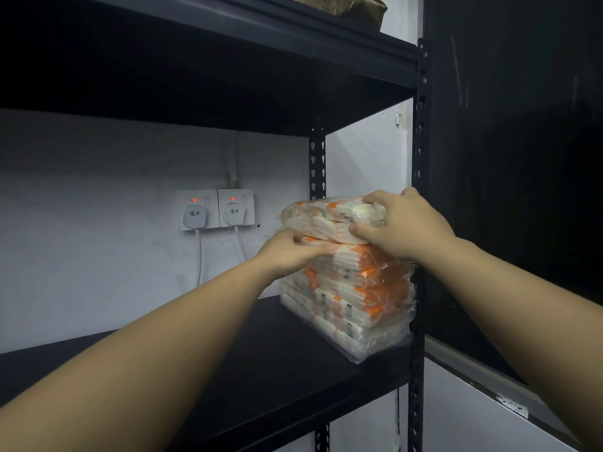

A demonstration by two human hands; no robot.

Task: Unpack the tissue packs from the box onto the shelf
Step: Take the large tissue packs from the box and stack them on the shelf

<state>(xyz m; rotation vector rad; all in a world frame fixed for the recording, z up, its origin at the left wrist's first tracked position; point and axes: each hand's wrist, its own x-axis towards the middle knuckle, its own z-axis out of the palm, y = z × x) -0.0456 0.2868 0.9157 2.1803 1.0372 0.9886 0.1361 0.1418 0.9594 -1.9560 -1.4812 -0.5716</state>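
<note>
A stack of white-and-orange tissue packs (355,298) in clear wrap stands at the right end of the black shelf board (261,363), against the right upright. The top tissue pack (326,216) lies on the stack, tilted up a little at its left end. My right hand (401,226) grips this pack at its near right corner, thumb underneath and fingers over the top. My left hand (290,252) holds the pack's lower left edge, fingers tucked under it, thumb along the front. The box is not in view.
Two wall sockets (217,212) with white plugs and red lights sit on the grey wall behind the shelf, cables hanging down. The black upper shelf (228,76) hangs overhead with a brown parcel (349,8) on it. A dark panel stands to the right.
</note>
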